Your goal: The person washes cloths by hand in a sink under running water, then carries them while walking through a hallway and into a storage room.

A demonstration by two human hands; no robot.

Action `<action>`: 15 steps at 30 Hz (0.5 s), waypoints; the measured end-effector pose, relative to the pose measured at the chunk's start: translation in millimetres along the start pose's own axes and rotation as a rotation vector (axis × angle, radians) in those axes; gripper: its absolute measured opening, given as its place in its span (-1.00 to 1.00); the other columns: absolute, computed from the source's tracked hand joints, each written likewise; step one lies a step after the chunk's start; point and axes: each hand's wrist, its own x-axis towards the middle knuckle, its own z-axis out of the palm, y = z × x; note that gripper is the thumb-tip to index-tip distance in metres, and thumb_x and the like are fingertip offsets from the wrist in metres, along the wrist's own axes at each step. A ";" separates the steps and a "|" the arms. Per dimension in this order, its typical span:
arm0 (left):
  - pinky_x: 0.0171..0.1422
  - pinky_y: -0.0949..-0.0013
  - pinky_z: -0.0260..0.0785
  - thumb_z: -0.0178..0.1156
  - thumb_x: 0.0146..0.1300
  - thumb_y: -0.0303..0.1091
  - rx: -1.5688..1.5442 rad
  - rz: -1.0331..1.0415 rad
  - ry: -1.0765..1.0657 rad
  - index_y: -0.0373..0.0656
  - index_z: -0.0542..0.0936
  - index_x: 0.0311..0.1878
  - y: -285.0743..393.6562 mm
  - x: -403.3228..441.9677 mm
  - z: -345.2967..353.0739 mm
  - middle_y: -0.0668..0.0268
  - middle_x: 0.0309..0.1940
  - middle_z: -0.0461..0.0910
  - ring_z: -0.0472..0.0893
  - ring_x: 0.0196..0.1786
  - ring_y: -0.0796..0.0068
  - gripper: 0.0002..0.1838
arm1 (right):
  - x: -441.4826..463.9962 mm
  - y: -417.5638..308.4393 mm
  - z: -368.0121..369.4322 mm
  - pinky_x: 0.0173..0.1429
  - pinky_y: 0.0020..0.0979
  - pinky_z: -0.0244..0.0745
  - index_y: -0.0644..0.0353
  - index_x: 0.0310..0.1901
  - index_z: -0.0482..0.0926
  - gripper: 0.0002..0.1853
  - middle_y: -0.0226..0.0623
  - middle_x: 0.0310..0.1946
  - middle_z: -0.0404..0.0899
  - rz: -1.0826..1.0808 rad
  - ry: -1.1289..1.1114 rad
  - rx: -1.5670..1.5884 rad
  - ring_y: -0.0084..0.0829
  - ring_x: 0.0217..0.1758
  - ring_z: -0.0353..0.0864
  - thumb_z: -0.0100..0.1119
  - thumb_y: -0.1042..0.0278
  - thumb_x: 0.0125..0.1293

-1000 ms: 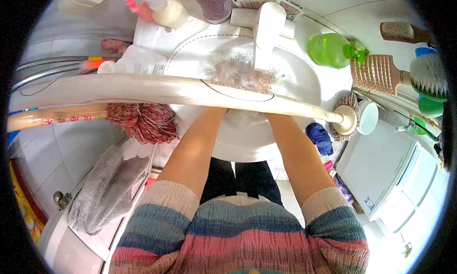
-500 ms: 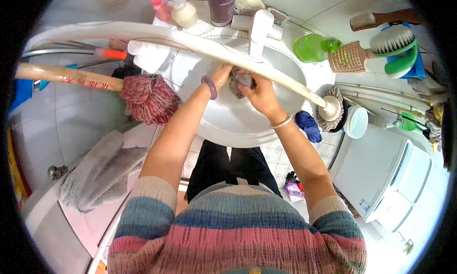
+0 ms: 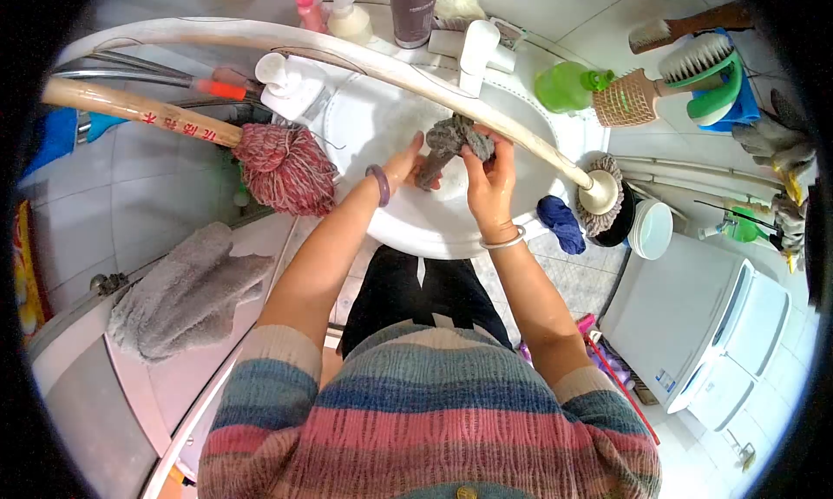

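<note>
A bunched, wet-looking grey cloth [image 3: 449, 143] hangs over the white washbasin [image 3: 382, 226]. My right hand [image 3: 492, 171] is closed around its upper right part, thumb in front. Its lower end droops to the left, towards my left hand [image 3: 404, 164]. That hand has its thumb raised apart from the fingers, and the fingertips reach to the cloth's lower end, partly behind it. The white faucet [image 3: 477, 55] stands at the basin's far rim, just beyond the cloth. A long pale pole [image 3: 390, 78] crosses above the basin, close to my right fingers.
A red-and-white string mop head [image 3: 286, 169] sits left of the basin. Bottles, including a green one [image 3: 564, 88], line the back and right rim. Brushes [image 3: 707, 62] hang at the right. A dark blue cloth [image 3: 562, 224] hangs by the basin's right edge. A grey towel [image 3: 186, 291] lies at lower left.
The cloth, earlier squeezed into a ball between both hands, now hangs longer from my right hand. My left hand has loosened and moved slightly down. The camera view has shifted a little.
</note>
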 end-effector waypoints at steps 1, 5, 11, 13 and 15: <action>-0.07 0.38 0.42 -0.46 0.12 0.48 0.042 0.003 -0.005 -0.37 0.52 -0.17 -2.0 1.6 -2.8 0.11 -0.38 0.59 0.62 -0.35 0.33 -0.03 | 0.0 0.7 -1.5 -0.06 -0.51 0.35 0.24 -0.05 0.41 -0.67 -0.30 -0.15 0.40 -0.100 0.003 -0.086 -0.49 -0.13 0.40 0.10 0.62 0.11; 0.02 0.20 0.40 -0.40 0.13 0.45 -0.268 0.002 -0.161 -0.27 0.40 0.03 9.7 -16.5 12.2 0.10 -0.15 0.53 0.55 -0.10 0.25 -0.11 | -7.1 -4.2 -3.2 0.00 -0.26 0.30 0.19 -0.11 0.46 -0.60 -0.14 -0.21 0.38 -0.380 -0.120 -0.388 -0.16 -0.13 0.38 0.12 0.64 -0.09; -0.08 0.23 0.44 0.02 0.26 -0.19 -0.567 0.184 -0.188 -0.16 0.35 0.12 10.2 -34.1 34.8 0.15 -0.03 0.48 0.53 -0.07 0.27 -0.59 | -33.8 13.7 -13.5 0.23 -0.14 0.18 0.24 0.00 0.41 -0.40 -0.08 -0.04 0.38 -0.468 -0.512 -0.363 -0.06 0.11 0.32 0.00 0.74 -0.23; -0.30 0.37 0.41 0.05 0.22 -0.30 -0.578 0.133 -0.303 -0.18 0.39 0.04 9.0 -32.4 21.2 0.15 -0.12 0.50 0.53 -0.23 0.35 -0.66 | -20.1 22.4 -24.8 0.23 -0.13 0.18 0.22 0.08 0.35 -0.34 -0.09 0.02 0.36 -0.468 -0.404 -0.429 -0.07 0.15 0.30 -0.02 0.74 -0.23; -0.61 0.57 0.21 0.08 0.16 -0.43 -0.561 0.060 -0.269 -0.24 0.43 -0.07 18.3 -43.4 32.8 0.17 -0.30 0.52 0.45 -0.47 0.51 -0.74 | -1.5 33.9 -32.2 0.24 -0.13 0.16 0.14 0.21 0.23 -0.22 -0.09 0.09 0.33 -0.506 -0.371 -0.571 -0.06 0.21 0.26 0.06 0.68 -0.22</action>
